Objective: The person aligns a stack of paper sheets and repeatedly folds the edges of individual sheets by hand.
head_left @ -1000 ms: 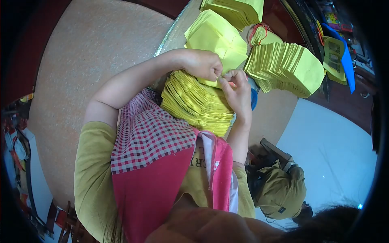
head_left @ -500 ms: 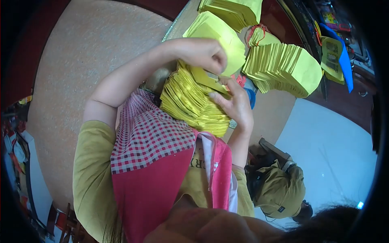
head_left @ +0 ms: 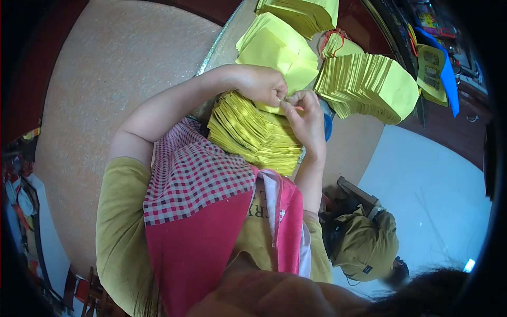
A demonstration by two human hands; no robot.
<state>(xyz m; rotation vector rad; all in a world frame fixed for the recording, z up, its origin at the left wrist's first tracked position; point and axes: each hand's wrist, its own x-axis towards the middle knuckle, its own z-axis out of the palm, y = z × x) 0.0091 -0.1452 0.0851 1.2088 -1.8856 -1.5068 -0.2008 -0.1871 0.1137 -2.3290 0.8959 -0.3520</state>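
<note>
A thick stack of folded yellow paper (head_left: pixel 253 134) lies close to my body, its many folded edges facing me. My left hand (head_left: pixel 264 87) is closed above the far side of this stack, its fingertips pinched on a yellow paper (head_left: pixel 268 108). Facing it, my right hand (head_left: pixel 309 121) pinches the same paper's right end between thumb and fingers. The two hands' fingertips nearly meet, and they hide most of the paper's far edge. Just beyond my hands is a pile of flat yellow sheets (head_left: pixel 280 50).
Fanned yellow sheets (head_left: pixel 364 87) stand to the right, and another yellow pile (head_left: pixel 303 13) is at the back. Red string (head_left: pixel 334 39) lies by a small bundle. A blue round object (head_left: pixel 328 128) shows beside my right wrist. A person (head_left: pixel 364 245) sits at the lower right.
My left hand has come down onto the paper. My right fingers have drawn up and closed, and the fingertips of both hands are now close together.
</note>
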